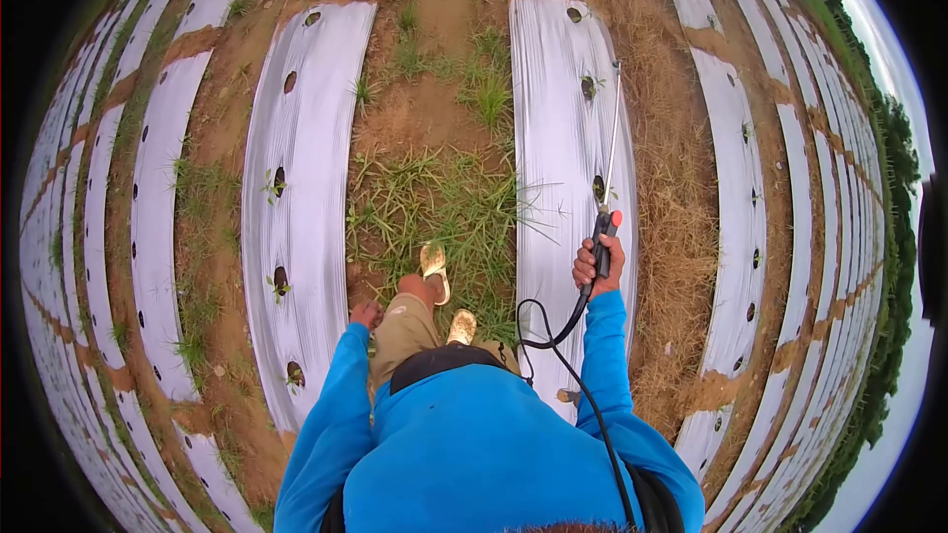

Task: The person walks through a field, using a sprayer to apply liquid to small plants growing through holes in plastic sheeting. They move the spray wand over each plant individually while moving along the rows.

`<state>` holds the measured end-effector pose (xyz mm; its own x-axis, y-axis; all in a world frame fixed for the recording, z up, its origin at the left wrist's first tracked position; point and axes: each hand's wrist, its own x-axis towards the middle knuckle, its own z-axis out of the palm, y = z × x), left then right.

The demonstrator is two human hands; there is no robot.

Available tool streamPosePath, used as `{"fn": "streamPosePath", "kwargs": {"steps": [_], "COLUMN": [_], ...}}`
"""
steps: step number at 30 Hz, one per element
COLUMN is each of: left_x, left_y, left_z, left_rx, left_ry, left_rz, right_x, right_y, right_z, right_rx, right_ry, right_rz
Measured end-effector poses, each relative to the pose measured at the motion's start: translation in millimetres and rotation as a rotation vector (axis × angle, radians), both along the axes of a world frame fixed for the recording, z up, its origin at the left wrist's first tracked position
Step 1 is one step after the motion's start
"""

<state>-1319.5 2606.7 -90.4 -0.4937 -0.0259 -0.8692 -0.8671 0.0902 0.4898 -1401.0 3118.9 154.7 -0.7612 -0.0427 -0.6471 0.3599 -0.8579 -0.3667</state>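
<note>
My right hand (599, 265) is wrapped around the black handle of a sprayer wand (614, 128). Its thin metal tube points forward over a plastic-covered bed, and a red-orange knob tops the grip. From the handle a black hose (573, 360) loops back past my right arm toward my shoulder. Near the tube, small plants (589, 89) grow in holes in the white plastic sheet (553, 138). My left hand (366, 314) hangs beside my thigh with its fingers curled in, and nothing shows in it; the palm side is hidden.
I stand in a soil path with grass clumps (444, 202) between two beds. To the left runs another white-covered bed (306, 138) with holes and seedlings. Dry straw (676, 188) covers the path on the right. More rows extend both ways, with trees (899, 237) at the far right.
</note>
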Motion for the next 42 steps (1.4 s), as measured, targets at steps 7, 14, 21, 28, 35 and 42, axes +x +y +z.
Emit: {"fn": "streamPosePath", "kwargs": {"steps": [7, 14, 21, 28, 35, 42], "left_x": [-184, -403, -623, -744, -872, -1063], "left_y": [23, 39, 40, 19, 52, 72], "left_z": [-65, -17, 4, -35, 47, 62], "left_rx": [0.016, -0.018, 0.065, -0.065, -0.076, -0.21], "left_ry": [-0.113, -0.07, 0.047, -0.069, -0.092, -0.058], "left_rz": [-0.006, -0.069, 0.128, 0.067, 0.02, -0.004], "right_x": [-189, -388, -546, -767, -985, -1137], "right_y": [21, 32, 27, 62, 93, 122], "right_z": [-17, 14, 12, -44, -44, -41], "right_rx": [0.044, -0.094, -0.051, -0.005, -0.143, -0.197], "right_ry": [0.029, 0.126, 0.022, 0.073, 0.148, 0.197], "right_rz": [0.018, -0.056, -0.088, -0.082, -0.031, 0.054]}}
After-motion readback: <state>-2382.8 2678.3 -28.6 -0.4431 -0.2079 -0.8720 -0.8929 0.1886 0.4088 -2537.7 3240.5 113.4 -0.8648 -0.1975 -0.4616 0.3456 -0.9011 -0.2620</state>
